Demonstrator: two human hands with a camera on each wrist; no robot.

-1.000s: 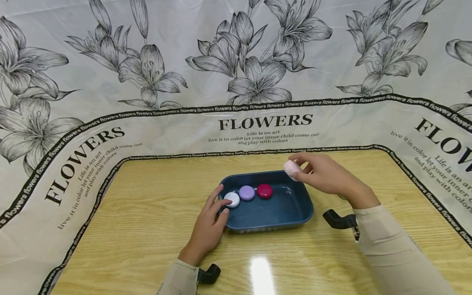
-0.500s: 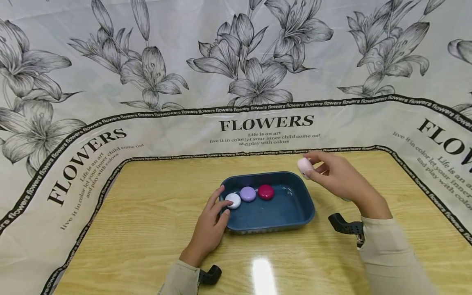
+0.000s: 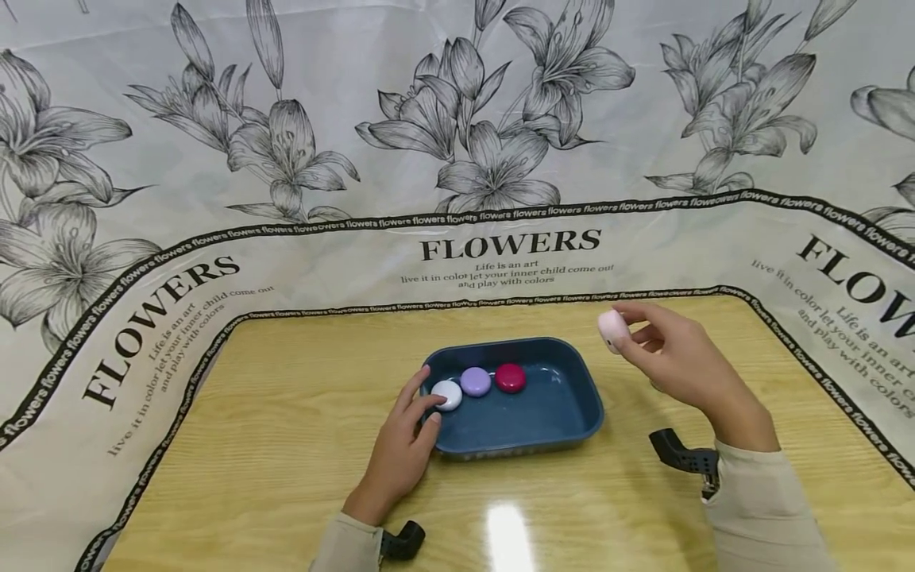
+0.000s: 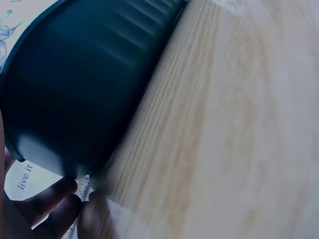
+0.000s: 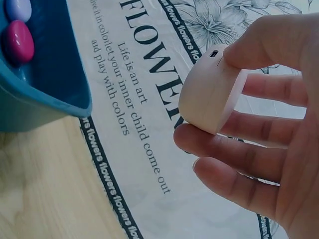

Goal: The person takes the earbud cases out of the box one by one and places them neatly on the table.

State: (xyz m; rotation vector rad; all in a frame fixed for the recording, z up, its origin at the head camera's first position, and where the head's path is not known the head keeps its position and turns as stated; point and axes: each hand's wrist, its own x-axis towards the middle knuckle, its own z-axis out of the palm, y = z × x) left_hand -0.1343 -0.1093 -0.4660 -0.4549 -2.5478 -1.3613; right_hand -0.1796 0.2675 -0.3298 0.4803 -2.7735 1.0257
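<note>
My right hand [image 3: 675, 357] holds a pale pink rounded case [image 5: 207, 94] between thumb and fingers, up beyond the right end of a dark blue bin [image 3: 511, 446]. A small charging port shows on the case in the right wrist view. At the bin's left end, my left hand [image 3: 396, 449] grips the wall, one finger reaching over the rim onto a glossy white round piece [image 3: 448, 392]. Beside that piece lie a lilac round one [image 3: 475, 382] and a dark red round one [image 3: 511, 378], in a row along the back. In the left wrist view, fingers [image 4: 60, 211] show below the bin wall.
The bin stands on a wood-grain table [image 3: 286, 413]. A white cloth [image 3: 322, 262] with printed flowers and lettering rises behind and at both sides. Black wrist mounts [image 3: 682, 454] stick out from the sleeves. A small pale edge [image 3: 656, 388] peeks out under my right hand.
My right hand has moved right with the pink case, from over the bin's back right corner to outside it. The left hand and the bin stay in place.
</note>
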